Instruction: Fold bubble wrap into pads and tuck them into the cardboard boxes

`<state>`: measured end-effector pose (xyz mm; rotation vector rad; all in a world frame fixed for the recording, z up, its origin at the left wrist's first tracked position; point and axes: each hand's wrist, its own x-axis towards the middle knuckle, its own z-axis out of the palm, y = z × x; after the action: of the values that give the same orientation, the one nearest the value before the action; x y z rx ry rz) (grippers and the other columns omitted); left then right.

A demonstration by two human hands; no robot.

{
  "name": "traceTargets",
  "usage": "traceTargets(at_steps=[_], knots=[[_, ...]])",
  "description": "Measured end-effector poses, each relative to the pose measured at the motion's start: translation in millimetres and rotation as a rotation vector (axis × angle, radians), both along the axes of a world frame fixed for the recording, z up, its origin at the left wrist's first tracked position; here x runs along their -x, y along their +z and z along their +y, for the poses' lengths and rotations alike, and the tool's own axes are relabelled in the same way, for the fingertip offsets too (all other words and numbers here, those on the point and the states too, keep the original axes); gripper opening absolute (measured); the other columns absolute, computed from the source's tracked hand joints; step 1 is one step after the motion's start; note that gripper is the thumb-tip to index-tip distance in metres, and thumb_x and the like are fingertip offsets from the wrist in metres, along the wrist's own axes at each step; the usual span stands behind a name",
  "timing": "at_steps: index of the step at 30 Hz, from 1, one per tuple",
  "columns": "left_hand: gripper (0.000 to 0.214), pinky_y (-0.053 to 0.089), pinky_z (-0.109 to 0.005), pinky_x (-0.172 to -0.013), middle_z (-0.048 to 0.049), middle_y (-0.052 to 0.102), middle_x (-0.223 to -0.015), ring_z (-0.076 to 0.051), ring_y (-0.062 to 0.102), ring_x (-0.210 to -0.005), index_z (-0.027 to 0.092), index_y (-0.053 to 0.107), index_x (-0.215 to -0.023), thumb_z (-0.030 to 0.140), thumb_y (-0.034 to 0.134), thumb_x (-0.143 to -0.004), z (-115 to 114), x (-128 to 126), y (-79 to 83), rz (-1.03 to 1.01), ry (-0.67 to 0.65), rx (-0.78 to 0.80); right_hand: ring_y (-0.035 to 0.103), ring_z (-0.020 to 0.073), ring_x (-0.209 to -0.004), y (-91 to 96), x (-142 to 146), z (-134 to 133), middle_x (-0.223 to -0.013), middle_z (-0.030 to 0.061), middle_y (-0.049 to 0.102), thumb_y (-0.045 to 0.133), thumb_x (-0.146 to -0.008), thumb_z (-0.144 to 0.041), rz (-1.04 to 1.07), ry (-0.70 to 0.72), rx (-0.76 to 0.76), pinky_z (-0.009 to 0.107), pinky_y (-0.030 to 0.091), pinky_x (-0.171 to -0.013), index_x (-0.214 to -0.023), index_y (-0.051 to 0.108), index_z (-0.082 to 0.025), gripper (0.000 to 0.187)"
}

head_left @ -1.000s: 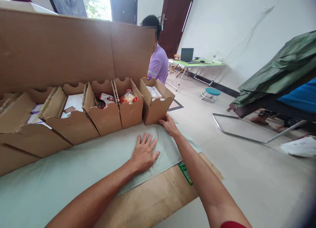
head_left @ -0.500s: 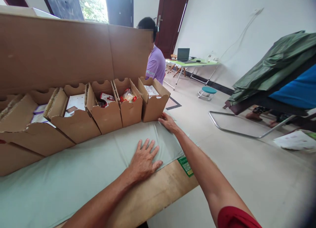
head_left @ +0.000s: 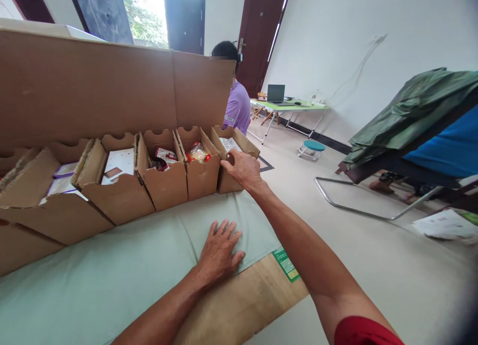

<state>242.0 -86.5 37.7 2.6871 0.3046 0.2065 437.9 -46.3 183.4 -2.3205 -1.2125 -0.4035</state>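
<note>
A row of cardboard boxes (head_left: 201,178) with notched rims stands on a pale green cloth (head_left: 149,245). At the right end box (head_left: 228,180), my right hand (head_left: 244,170) bends over the front rim, thumb at the front wall and index finger curled over the top; its other fingers are hidden. Inside that box, a white printed packet (head_left: 229,144) shows just beyond the fingers. My left hand (head_left: 220,253) lies flat on the cloth near its front edge, fingers spread, holding nothing. The neighbouring boxes contain a red-and-clear packet (head_left: 197,153) and dark red packets (head_left: 164,158).
A tall cardboard panel (head_left: 112,91) rises behind the boxes. Bare wood (head_left: 242,295) and a green label (head_left: 287,265) show along the table's front edge. A person in purple (head_left: 238,106) sits beyond. To the right stands a chair draped with a green jacket (head_left: 407,116).
My right hand has risen from the end box's lower right corner to its front rim. The left hand stays flat on the cloth. The view has tilted slightly.
</note>
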Motion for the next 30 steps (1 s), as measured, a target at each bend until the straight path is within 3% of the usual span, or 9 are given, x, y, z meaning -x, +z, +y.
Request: traceTargets(at_steps=[2,5,15,26,28,30], knots=[[0.050,0.020,-0.059,-0.129,-0.0117,0.048,-0.162,-0.033,0.034,-0.156,0.022,0.058,-0.144,0.041,0.057,-0.097,0.6,0.8,0.3,-0.013,0.000,0.020,0.069,0.0293,-0.089,-3.2,-3.3,5.9,-0.090,0.0091,0.076,0.065,-0.091,-0.035,-0.008,-0.003,-0.027,0.037,0.049,-0.079,-0.093,0.074,-0.022,0.016],[0.050,0.020,-0.058,-0.129,-0.0116,0.048,-0.162,-0.032,0.035,-0.155,0.022,0.059,-0.143,0.041,0.058,-0.097,1.6,1.2,0.5,-0.035,-0.003,0.048,0.068,0.0272,-0.086,-6.6,-8.4,3.6,-0.086,0.0073,0.076,0.062,-0.088,-0.029,-0.009,0.026,-0.056,0.034,0.046,-0.075,-0.081,0.071,-0.022,0.014],[0.048,0.019,-0.059,-0.130,-0.0130,0.049,-0.161,-0.033,0.035,-0.155,0.020,0.061,-0.140,0.040,0.059,-0.096,2.6,1.0,1.6,-0.046,-0.007,0.082,0.064,0.0221,-0.073,-15.1,-14.7,-7.6,-0.080,0.0038,0.073,0.061,-0.083,-0.030,-0.004,0.098,-0.127,0.032,0.045,-0.073,-0.075,0.067,-0.023,0.012],[0.049,0.019,-0.059,-0.129,-0.0134,0.049,-0.161,-0.034,0.035,-0.155,0.020,0.061,-0.140,0.042,0.059,-0.097,3.6,0.7,1.9,-0.046,-0.009,0.075,0.064,0.0200,-0.071,-11.7,-17.8,6.8,-0.077,0.0023,0.072,0.065,-0.081,-0.029,0.063,0.156,-0.134,0.031,0.048,-0.074,-0.075,0.067,-0.021,0.010],[0.050,0.019,-0.060,-0.129,-0.0136,0.048,-0.161,-0.034,0.035,-0.155,0.019,0.060,-0.141,0.042,0.059,-0.097,3.6,0.1,1.7,-0.046,-0.006,0.074,0.065,0.0197,-0.071,-5.0,-14.9,-0.4,-0.085,0.0037,0.074,0.068,-0.080,-0.031,0.070,0.173,-0.129,0.031,0.049,-0.075,-0.082,0.070,-0.020,0.011],[0.050,0.019,-0.060,-0.129,-0.0139,0.048,-0.161,-0.034,0.035,-0.155,0.019,0.061,-0.140,0.043,0.061,-0.096,3.4,-0.7,0.3,-0.045,0.000,0.075,0.065,0.0185,-0.069,4.7,-6.5,-11.9,-0.105,0.0074,0.075,0.072,-0.080,-0.034,0.037,0.162,-0.182,0.033,0.050,-0.076,-0.101,0.072,-0.018,0.027]])
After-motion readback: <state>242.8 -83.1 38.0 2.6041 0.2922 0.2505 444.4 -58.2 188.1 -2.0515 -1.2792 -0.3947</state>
